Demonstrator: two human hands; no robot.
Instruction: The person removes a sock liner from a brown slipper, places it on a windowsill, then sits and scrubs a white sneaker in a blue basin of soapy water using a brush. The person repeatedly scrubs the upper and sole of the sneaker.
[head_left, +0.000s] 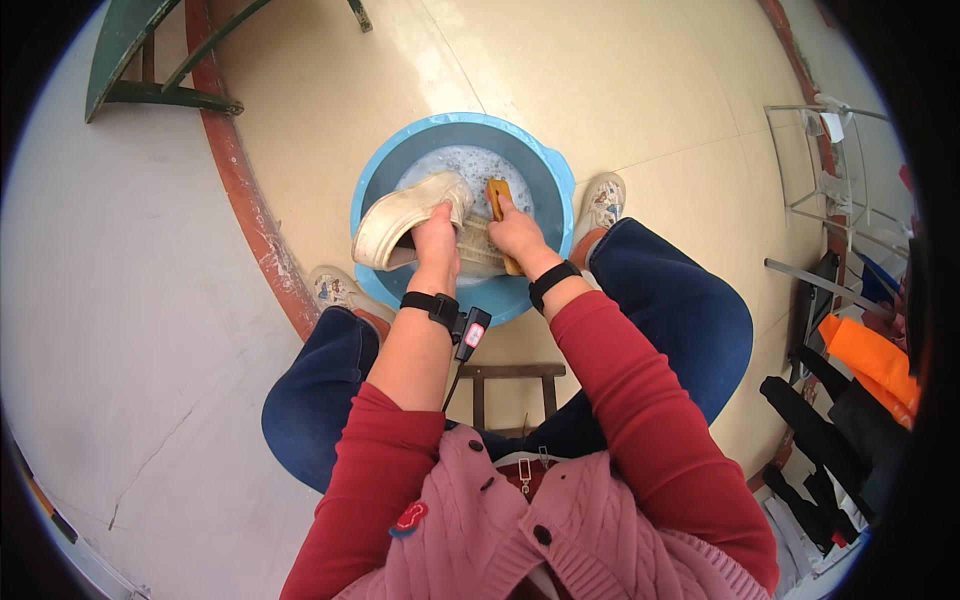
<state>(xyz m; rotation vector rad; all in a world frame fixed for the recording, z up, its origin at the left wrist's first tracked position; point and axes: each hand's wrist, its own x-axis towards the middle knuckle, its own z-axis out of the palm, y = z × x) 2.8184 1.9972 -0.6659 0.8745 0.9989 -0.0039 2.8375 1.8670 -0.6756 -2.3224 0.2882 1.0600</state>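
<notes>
A blue plastic basin (460, 118) stands on the floor between my feet, with foamy water (480, 161) in it. My left hand (439, 244) grips a cream-white shoe (409, 206) by its opening and holds it tilted over the basin, its heel reaching past the left rim. In my right hand (517, 232) is a yellow-brown scrubbing brush (498, 185), its bristles hidden from view. Another pale shoe (480, 247) rests lower in the basin, partly covered by my hands. The brush is apart from the shoe in my left hand; whether it touches the lower shoe I cannot tell.
My shod feet flank the basin, and a dark stool or chair frame (514, 371) is below it. Green wooden furniture (135, 52) stands at the upper left. On the right are a metal rack (795, 157), an orange bag or cloth (874, 360) and dark fabric (817, 435).
</notes>
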